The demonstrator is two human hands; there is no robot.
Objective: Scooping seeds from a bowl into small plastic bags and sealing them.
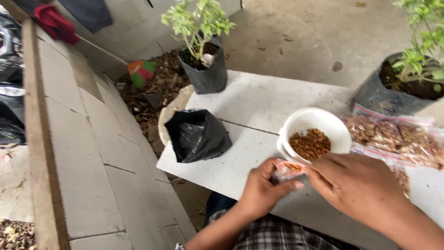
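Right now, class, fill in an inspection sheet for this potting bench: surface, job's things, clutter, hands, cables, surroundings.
Surface: white board, dusty, with a seam across it.
Job's things: white cup part filled with brown granules; small clear packet just below its rim.
Clutter: empty black grow bag; large clear bag of brown chips; two potted plants.
Hands: left hand and right hand both have a grip on the packet.
Cables: nothing seen.
Surroundings: paved floor, dry leaf pile, red cloth.
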